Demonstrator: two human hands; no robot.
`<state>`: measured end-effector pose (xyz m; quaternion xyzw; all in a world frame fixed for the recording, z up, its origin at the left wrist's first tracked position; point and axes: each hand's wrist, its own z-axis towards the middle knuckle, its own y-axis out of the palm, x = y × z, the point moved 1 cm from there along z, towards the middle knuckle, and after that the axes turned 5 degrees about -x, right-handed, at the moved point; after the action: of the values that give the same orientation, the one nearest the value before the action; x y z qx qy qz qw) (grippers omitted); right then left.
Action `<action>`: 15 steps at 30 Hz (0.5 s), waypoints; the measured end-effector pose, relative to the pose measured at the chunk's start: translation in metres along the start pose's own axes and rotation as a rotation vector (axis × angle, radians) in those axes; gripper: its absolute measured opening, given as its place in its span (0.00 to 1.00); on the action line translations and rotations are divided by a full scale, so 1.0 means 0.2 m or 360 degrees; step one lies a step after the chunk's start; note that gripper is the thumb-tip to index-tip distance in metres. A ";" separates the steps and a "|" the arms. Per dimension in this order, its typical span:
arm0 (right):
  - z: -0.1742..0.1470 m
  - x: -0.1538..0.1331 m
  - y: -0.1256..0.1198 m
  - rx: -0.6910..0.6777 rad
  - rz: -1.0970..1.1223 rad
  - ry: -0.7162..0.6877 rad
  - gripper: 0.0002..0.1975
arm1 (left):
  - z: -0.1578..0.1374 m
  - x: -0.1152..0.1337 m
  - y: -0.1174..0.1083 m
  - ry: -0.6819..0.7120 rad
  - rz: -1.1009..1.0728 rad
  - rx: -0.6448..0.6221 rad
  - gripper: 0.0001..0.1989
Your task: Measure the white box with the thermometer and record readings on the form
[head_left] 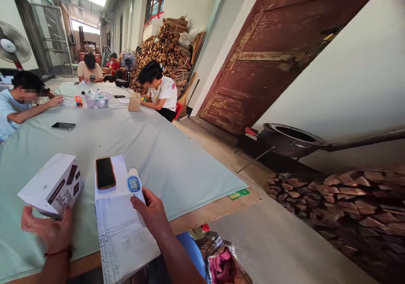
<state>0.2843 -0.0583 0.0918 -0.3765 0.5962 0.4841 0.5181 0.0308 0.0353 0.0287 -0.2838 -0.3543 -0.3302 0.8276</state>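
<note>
My right hand (151, 211) is wrapped around the handle of a white infrared thermometer (133, 183), its blue-framed display facing up at me. At the left, my left hand (47, 229) grips the near end of a white cardboard box (52, 180) with dark printing, thumb on one side and fingers on the other. The box is tilted over the cloth. Between the hands lie handwritten paper sheets (123, 242), reaching past the table's near edge. A dark phone in a brown case (105, 173) rests on their upper part.
Pale green cloth (177, 161) covers the table. Farther off are another phone (63, 125), a clear plastic bowl (98, 102) with bottles, an orange object (78, 101) and a small carton (134, 102). Several people sit around. A plaid bag (218, 246) is below the edge; firewood (357, 199) lies right.
</note>
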 end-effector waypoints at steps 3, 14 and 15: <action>-0.01 0.01 -0.06 0.0090 -0.0056 -0.0022 0.22 | -0.06 0.01 0.00 0.0564 0.0431 0.0215 0.52; 0.08 0.14 -0.49 0.0423 -0.1793 0.0194 0.19 | -0.13 0.11 0.17 0.1007 0.0085 -0.1198 0.08; 0.10 0.15 -0.53 0.0397 -0.1945 0.0265 0.19 | -0.13 0.11 0.17 0.1009 0.0075 -0.1195 0.08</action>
<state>0.3838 -0.0641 0.0430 -0.6224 0.3637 -0.0036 0.6931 0.0777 0.0310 0.0229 -0.4560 0.0651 -0.4866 0.7423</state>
